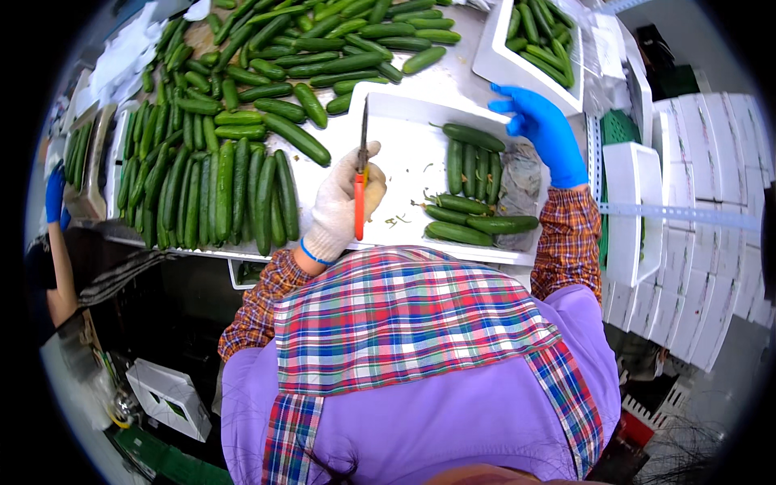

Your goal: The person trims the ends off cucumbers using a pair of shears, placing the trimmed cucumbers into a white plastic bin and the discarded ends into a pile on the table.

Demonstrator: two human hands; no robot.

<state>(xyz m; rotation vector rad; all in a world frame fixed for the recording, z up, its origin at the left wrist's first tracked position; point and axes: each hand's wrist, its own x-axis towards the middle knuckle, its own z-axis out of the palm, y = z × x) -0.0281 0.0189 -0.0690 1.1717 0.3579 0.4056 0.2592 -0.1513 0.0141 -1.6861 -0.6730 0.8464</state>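
Observation:
My left hand (339, 202), in a white knit glove, grips scissors (359, 202) with orange handles, their blades pointing away from me. Below it is a white foam box (400, 141), with cucumbers (473, 226) at its right, grey crumpled lining (521, 182) and small green scraps on its bottom. My right hand (546, 137), in a blue glove, is raised over the box's right edge, fingers apart and holding nothing. Many loose cucumbers (196, 186) lie to the left and beyond, some in a tight row near my left hand.
Another foam box (493, 52) of cucumbers stands at the back right. White trays (630, 162) and stacked white cartons (695, 226) are at the right. At the far left, another person's blue-gloved hand (55, 194) is beside a tray of cucumbers. A white container (170, 396) sits low at left.

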